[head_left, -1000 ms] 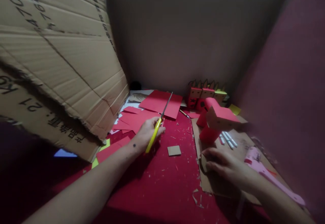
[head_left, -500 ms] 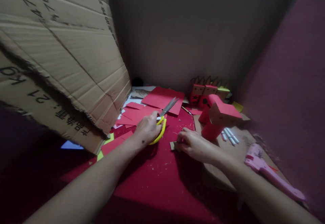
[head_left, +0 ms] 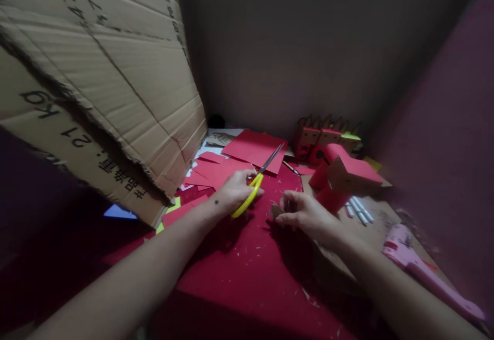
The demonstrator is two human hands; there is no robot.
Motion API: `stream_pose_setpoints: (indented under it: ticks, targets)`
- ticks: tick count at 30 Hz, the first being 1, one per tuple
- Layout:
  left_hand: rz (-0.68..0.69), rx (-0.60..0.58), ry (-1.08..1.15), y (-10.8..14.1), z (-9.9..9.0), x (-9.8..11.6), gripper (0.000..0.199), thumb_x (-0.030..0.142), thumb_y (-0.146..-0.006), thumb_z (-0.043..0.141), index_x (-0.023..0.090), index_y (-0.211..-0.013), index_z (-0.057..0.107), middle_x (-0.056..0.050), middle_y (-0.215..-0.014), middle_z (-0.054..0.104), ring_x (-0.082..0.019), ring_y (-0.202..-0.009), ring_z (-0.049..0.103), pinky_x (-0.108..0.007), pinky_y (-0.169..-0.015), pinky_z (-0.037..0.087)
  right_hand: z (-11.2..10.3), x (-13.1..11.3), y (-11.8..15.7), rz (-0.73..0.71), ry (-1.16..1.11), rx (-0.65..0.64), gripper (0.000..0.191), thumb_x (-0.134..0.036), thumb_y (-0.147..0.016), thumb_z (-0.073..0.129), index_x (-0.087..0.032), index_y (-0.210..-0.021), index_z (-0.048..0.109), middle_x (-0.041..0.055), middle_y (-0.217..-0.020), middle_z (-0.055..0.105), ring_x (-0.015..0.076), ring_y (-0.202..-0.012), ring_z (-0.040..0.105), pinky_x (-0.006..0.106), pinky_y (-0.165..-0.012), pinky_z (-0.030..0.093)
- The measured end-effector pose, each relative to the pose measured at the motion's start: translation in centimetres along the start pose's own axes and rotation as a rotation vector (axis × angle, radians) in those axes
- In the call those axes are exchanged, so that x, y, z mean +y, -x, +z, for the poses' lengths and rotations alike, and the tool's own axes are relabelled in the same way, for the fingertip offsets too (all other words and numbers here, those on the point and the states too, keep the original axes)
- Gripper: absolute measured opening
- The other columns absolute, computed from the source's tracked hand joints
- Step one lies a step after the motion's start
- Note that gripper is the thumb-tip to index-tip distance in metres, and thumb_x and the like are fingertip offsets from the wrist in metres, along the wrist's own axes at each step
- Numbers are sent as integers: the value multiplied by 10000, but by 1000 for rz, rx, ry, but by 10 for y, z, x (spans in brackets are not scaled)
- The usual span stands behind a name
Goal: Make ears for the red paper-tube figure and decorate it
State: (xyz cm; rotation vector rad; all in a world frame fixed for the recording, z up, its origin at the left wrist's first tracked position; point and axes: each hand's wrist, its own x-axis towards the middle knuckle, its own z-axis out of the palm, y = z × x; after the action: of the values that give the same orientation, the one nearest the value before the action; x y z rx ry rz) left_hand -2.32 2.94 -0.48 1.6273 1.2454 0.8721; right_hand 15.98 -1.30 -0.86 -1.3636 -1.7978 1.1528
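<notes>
Cardboard panel stands at upper left; scissors are mid-frame; at right, markers lie on a cardboard sheet.

The person's 2 forearms are bare: the left forearm, smooth and tapering to a narrow wrist, and the right forearm, of similar slim shape. On the upper surface of the left wrist sits 1 small, round, dark mark. The left fingers and the right fingers are bare and slender; blur hides the nails' finish.
</notes>
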Motion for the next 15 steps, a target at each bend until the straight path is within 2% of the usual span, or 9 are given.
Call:
stream_pose_setpoints:
  ticks: [3,7,10,12,15]
  targets:
    - [33,-208,123,7,0,6,248,311,-693,675,175,-817,510,67,-482,433,-79,-392,392,-223,-410,316,-1,-3,7,6,-257,50,249,-252,-648,669,-220,-681,424,-48,-583,507,111,-486,482,275,-505,400]
    - [64,-418,339,12,3,6,266,330,-697,689,182,-785,486,65,-502,436,-61,-385,374,-212,-378,282,4,-4,14,-28,-511,80,263,-275,-665,676,-218,-664,420,-36,-627,520,113,-535,520,275,-533,437]
    - [58,-422,353,12,6,3,230,305,-708,675,168,-754,497,56,-480,450,-62,-361,377,-207,-350,275,9,0,15,-28,-613,42,242,-244,-672,697,-206,-650,459,-20,-639,554,115,-536,539,282,-542,458]
    - [60,-392,355,11,7,1,237,276,-709,669,152,-849,524,58,-463,465,-72,-350,388,-204,-341,289,10,3,15,-19,-650,20,198,-264,-696,694,-196,-682,509,0,-681,592,130,-575,573,292,-562,479]
    - [76,-351,370,9,6,-2,401,242,-699,679,143,-1041,496,61,-495,509,-89,-353,431,-206,-345,338,9,5,15,-3,-657,42,174,-334,-774,634,-182,-733,561,12,-685,623,128,-586,585,270,-555,482]
